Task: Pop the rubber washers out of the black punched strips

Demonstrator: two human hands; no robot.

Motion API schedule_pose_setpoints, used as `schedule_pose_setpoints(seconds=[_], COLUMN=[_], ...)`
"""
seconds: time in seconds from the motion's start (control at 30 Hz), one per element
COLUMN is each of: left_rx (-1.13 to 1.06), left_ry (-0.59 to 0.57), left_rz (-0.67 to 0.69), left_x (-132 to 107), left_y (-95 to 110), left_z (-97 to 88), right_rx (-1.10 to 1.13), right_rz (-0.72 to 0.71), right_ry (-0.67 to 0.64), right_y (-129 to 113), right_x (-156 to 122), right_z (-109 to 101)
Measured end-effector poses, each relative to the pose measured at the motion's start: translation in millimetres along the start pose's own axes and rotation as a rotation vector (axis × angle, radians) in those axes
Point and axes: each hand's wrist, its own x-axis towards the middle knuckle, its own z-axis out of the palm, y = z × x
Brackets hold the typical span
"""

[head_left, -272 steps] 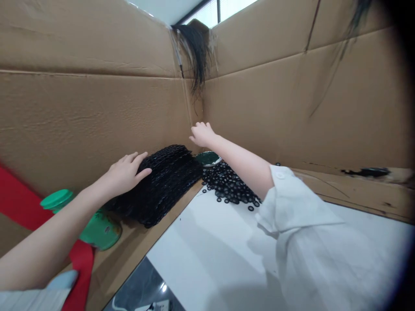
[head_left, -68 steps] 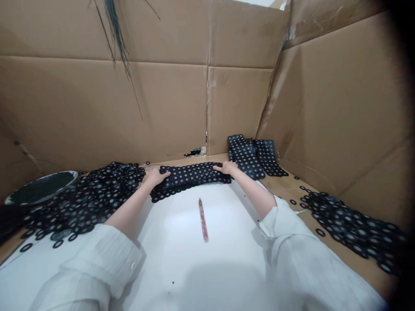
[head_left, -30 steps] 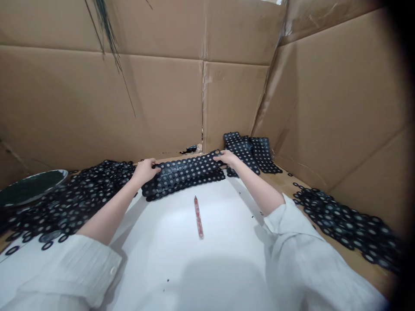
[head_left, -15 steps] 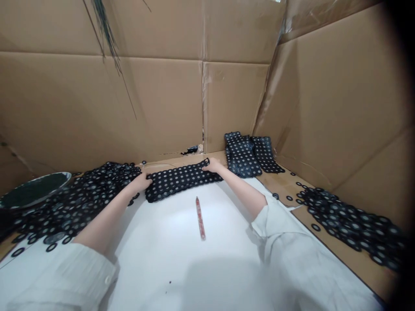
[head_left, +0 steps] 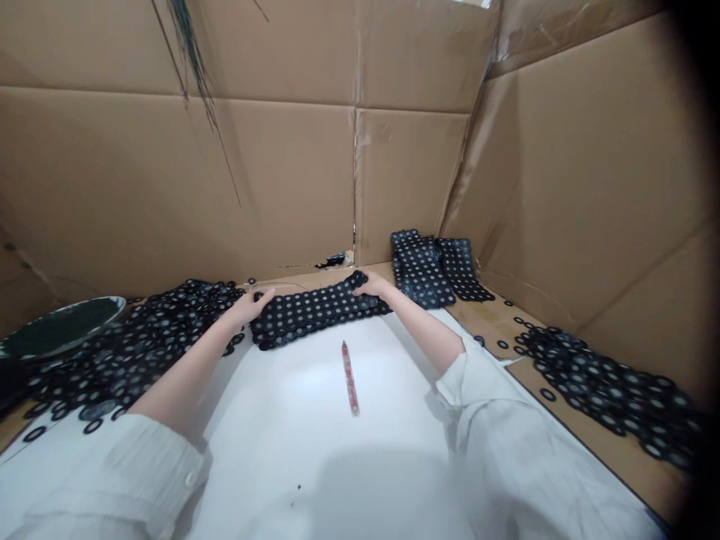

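A long black strip of joined rings [head_left: 315, 311], looking like a mesh mat with pale round holes, lies at the far edge of the white board. My left hand [head_left: 251, 306] grips its left end, thumb stretched along the top edge. On the right end, my right hand [head_left: 374, 286] holds the upper corner, where the edge curls up. The undersides of both hands' fingers are partly hidden. A reddish pen-like stick [head_left: 349, 379] with a dark pointed tip lies on the board between my forearms.
Loose black rings [head_left: 151, 337] are heaped at left beside a round dish [head_left: 61, 326] with a dark green inside. More rings [head_left: 607, 382] lie at right. Other ring mats [head_left: 419, 266] are stacked at the back right. Cardboard walls [head_left: 281, 172] enclose the workspace; dark bristles hang at upper left.
My left hand has shifted slightly up and right along the strip's top edge. The strip's upper right corner has curled up more beside my right hand.
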Motion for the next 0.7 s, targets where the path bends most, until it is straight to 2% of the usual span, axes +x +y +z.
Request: schedule_pose_setpoints(seconds=[0.13, 0.3, 0.5, 0.7], left_rx=[-0.014, 0.063, 0.229, 0.53], left_ry=[-0.063, -0.132, -0.078, -0.118], left_rz=[0.01, 0.122, 0.317, 0.549], left_x=[2.9, -5.8, -46.4, -85.5], left_y=[0.7, 8.2, 22.2, 32.7], left_z=[-0.8, -11.7, -18.0, -15.7], right_rx=[0.088, 0.156, 0.124, 0.04], right_rz=[-0.035, -0.083, -0.255, -0.419], right_ry=[0.059, 0.011, -0.032, -0.053], right_y=[2.3, 3.8, 15.3, 25.8], right_x=[-5.0, -8.3, -33.1, -64.0], right_z=[-1.2, -8.2, -21.2, -34.7])
